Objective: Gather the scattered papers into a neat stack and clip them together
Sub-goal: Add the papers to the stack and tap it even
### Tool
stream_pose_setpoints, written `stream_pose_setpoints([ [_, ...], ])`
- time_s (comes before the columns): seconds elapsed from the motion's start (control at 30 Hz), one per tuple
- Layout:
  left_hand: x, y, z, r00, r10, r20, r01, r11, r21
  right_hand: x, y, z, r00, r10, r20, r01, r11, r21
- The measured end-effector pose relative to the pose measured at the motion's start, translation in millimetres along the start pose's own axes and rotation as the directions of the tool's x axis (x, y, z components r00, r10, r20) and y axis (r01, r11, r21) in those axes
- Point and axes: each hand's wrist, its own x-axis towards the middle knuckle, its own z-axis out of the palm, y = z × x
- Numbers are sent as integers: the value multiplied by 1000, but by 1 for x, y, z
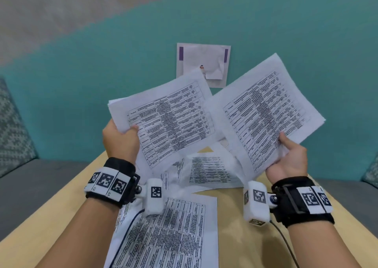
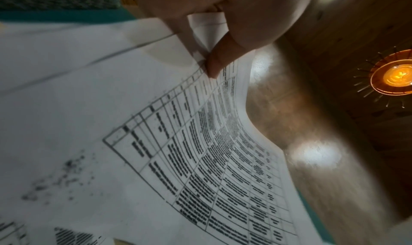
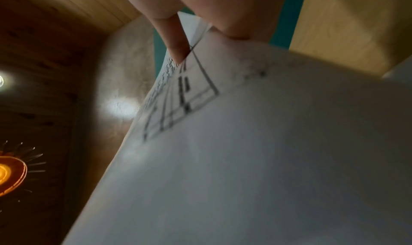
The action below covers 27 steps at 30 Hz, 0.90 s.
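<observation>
My left hand (image 1: 120, 138) holds a few printed table sheets (image 1: 167, 122) by their left edge, lifted above the table, thumb on top. In the left wrist view my thumb (image 2: 220, 62) pinches those sheets (image 2: 200, 152). My right hand (image 1: 286, 157) grips another printed sheet (image 1: 263, 112) at its lower right edge, also raised; in the right wrist view a finger (image 3: 176, 42) presses on that sheet (image 3: 245, 152). The two held bunches overlap slightly in the middle. More printed papers lie on the wooden table (image 1: 235, 226): one in the middle (image 1: 208, 171), one near me (image 1: 169, 237). No clip is visible.
A white sheet with purple bars (image 1: 203, 65) hangs on the teal wall behind the table. Grey seating (image 1: 30, 186) flanks the table at both sides, with a patterned cushion (image 1: 12, 128) at left. Cables run from both wrist cameras over the table.
</observation>
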Motion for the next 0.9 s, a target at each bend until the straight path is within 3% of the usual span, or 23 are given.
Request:
stream_pose_setpoints([
  [0.07, 4, 0, -4, 999, -18, -32, 18, 1000, 18, 1, -3, -2, 999, -14, -30, 16, 998, 59],
  [0.27, 3, 1, -7, 997, -67, -45, 67, 998, -7, -6, -6, 5, 999, 4, 36, -8, 991, 137],
  [0.33, -1, 2, -4, 997, -71, -13, 70, 997, -25, -7, -4, 7, 997, 44, 65, -52, 990, 131],
  [0.47, -14, 4, 8, 988, -114, 100, 121, 990, -75, -7, 5, 10, 988, 157, 0, -157, 987, 44],
  [0.6, -26, 13, 17, 958, -190, 215, 220, 967, -125, -4, 25, 13, 965, 258, -40, -261, 952, -158],
  [0.67, -32, 19, 20, 939, -226, 258, 271, 950, -156, -5, 34, 12, 942, 333, -44, -336, 931, -142],
  [0.9, -48, 27, 29, 895, -310, 320, 380, 907, -184, -6, 55, 13, 921, 369, -123, -387, 905, -179],
])
